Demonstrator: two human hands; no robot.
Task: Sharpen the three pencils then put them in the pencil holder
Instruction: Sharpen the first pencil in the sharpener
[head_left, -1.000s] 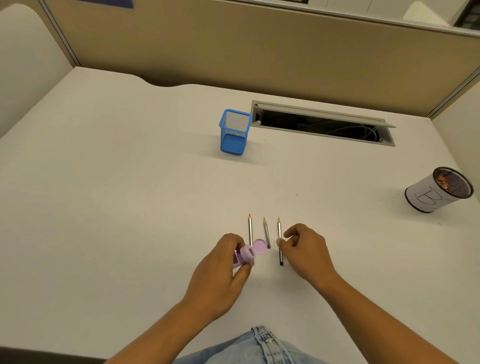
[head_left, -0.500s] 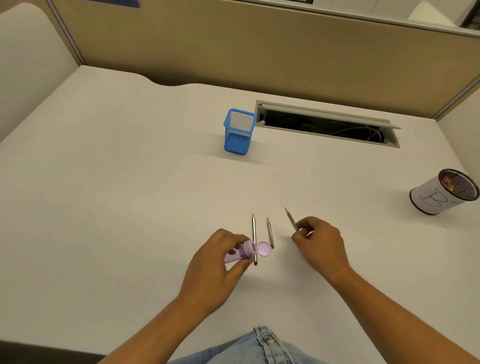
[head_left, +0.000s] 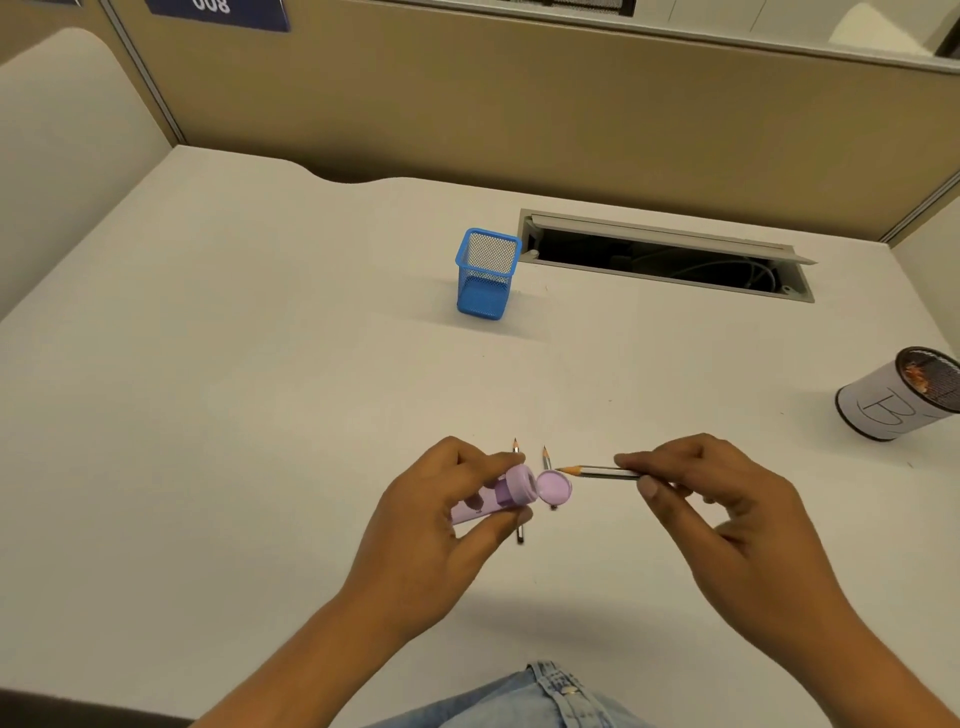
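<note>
My left hand (head_left: 441, 525) grips a purple tube-shaped sharpener (head_left: 496, 493) with its round lid (head_left: 554, 487) flipped open to the right. My right hand (head_left: 727, 514) pinches a grey pencil (head_left: 597, 471) held level, its tip pointing left and close to the sharpener's lid. Two more pencils lie on the white desk under my hands: one (head_left: 520, 535) mostly hidden by the left hand, the other (head_left: 546, 457) partly behind the lid. The blue mesh pencil holder (head_left: 487, 274) stands upright farther back, with nothing visible in it.
A white cup (head_left: 883, 402) marked "B", holding shavings, stands at the right edge of the desk. An open cable slot (head_left: 665, 254) runs behind and right of the holder. A tan partition wall (head_left: 519, 104) bounds the desk's far side.
My right hand has lifted the rightmost pencil off the desk and turned it level, tip toward the sharpener. The left hand has raised the sharpener slightly.
</note>
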